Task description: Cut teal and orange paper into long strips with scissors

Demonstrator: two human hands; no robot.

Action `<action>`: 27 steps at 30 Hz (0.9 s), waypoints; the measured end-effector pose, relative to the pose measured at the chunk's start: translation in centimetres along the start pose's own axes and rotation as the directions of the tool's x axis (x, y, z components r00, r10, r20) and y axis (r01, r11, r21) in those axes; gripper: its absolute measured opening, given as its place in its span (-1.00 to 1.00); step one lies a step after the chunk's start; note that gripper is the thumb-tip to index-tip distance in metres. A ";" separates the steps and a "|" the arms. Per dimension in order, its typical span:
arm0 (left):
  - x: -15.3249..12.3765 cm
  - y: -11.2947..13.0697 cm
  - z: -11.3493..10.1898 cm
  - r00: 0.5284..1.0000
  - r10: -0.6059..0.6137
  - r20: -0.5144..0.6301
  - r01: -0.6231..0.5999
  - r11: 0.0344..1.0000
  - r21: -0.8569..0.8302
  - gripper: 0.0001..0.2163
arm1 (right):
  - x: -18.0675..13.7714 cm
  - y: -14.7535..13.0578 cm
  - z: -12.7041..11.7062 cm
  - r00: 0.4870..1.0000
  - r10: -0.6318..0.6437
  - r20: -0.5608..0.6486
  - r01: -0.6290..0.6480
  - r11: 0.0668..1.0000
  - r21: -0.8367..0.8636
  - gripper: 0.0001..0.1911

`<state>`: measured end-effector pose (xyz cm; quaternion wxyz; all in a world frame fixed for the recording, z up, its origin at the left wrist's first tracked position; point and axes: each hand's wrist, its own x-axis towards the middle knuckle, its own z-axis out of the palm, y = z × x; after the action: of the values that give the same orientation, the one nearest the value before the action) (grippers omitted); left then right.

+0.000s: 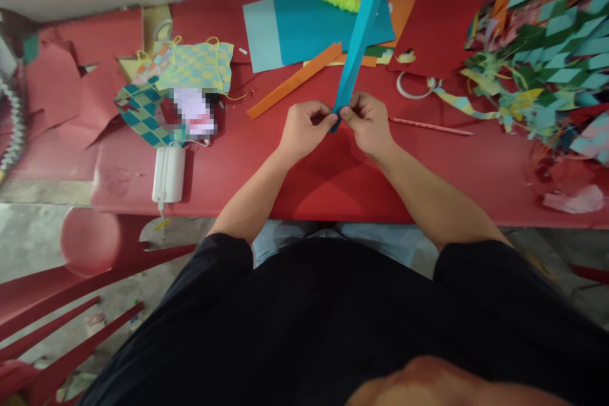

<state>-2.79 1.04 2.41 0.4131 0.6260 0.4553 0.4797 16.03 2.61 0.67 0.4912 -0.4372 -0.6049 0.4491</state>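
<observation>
A long blue paper strip [359, 38] rises from between my fingers toward the far side of the table, its upper end running out of the picture. My left hand [304, 127] pinches its lower end from the left. From the right, my right hand [371, 124] grips the same end, thumb and fingers pressed together close to the left fingertips. Whether the strip is folded at that end is hidden by the fingers. Left of my hands lies an orange paper strip [295, 81]. A thin pink-and-white striped stick [431, 125] rests on the table to the right.
On the red table [476, 184], blue paper sheets [309, 28] and a dark red sheet [442, 19] lie at the back. Woven paper pieces [195, 63] and a white power bank [169, 173] are left. Right are a tape roll [413, 85] and a heap of paper scraps [556, 44].
</observation>
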 end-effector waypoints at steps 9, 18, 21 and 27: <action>-0.1 0.3 0.0 1.000 0.004 -0.005 -0.004 0.999 0.033 -0.83 | -0.2 -0.7 -0.2 0.997 -0.065 -0.034 0.064 0.998 -0.024 -0.38; 0.2 -2.3 0.6 0.995 0.076 -0.067 -0.083 0.990 -0.117 -0.84 | 0.2 -0.3 -0.1 0.989 -0.142 -0.047 0.141 0.990 -0.020 -0.29; 0.2 -2.5 0.8 0.993 0.090 -0.070 -0.096 0.991 -0.096 -0.86 | 0.3 -0.1 -0.1 0.985 -0.162 -0.053 0.162 0.987 -0.009 -0.31; 0.3 -2.3 0.7 0.989 0.111 -0.094 -0.124 0.981 -0.150 -0.85 | 0.3 0.5 0.0 0.974 -0.221 -0.046 0.223 0.974 0.039 -0.39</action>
<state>-2.50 1.84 0.10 0.4116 0.5968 0.3960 0.5636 15.99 3.01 0.28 0.5604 -0.3650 -0.6295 0.3955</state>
